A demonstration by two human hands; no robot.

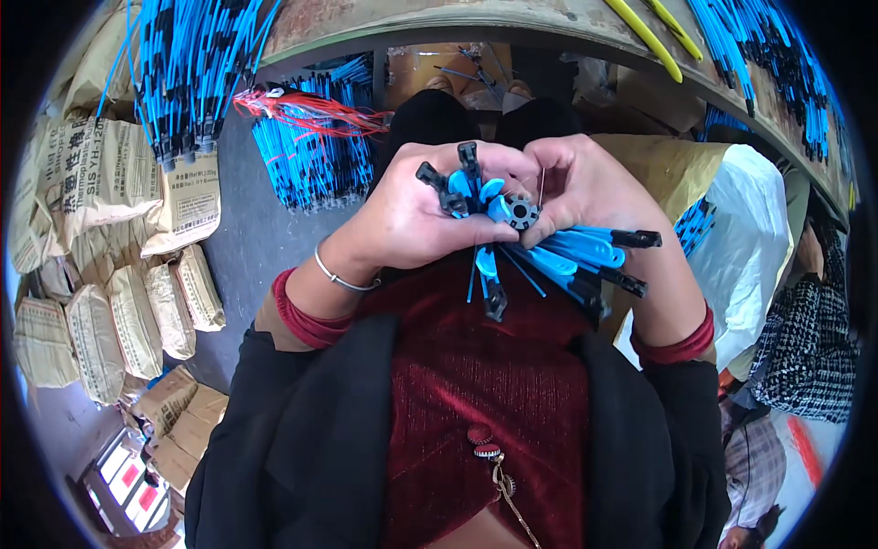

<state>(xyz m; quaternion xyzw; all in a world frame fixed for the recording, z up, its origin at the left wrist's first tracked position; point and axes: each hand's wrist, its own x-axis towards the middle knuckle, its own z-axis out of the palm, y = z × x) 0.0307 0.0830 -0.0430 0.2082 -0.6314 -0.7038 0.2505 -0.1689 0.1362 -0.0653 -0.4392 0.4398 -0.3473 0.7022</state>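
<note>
In front of my chest, my left hand [439,201] is closed round several blue-and-black umbrella-like ribs [487,274]. Their blue strips and black jointed ends fan out below and beside the fingers. A round black notched hub [522,215] with a centre hole sits between both hands, its face turned up. My right hand [581,183] is closed against the hub's right side, finger and thumb pinching at a thin wire [541,183] that rises beside it. More blue strips with black ends [594,256] stick out to the right under this hand. The wire's lower end is hidden.
A wooden bench edge [439,26] runs across the top, carrying blue-and-black rib bundles [187,73] and a yellow-handled tool [647,37]. Another bundle [311,156] and red strands [311,112] lie left of my legs. Paper sacks [119,174] stand left; a white sack [732,238] and co-workers [805,339] are right.
</note>
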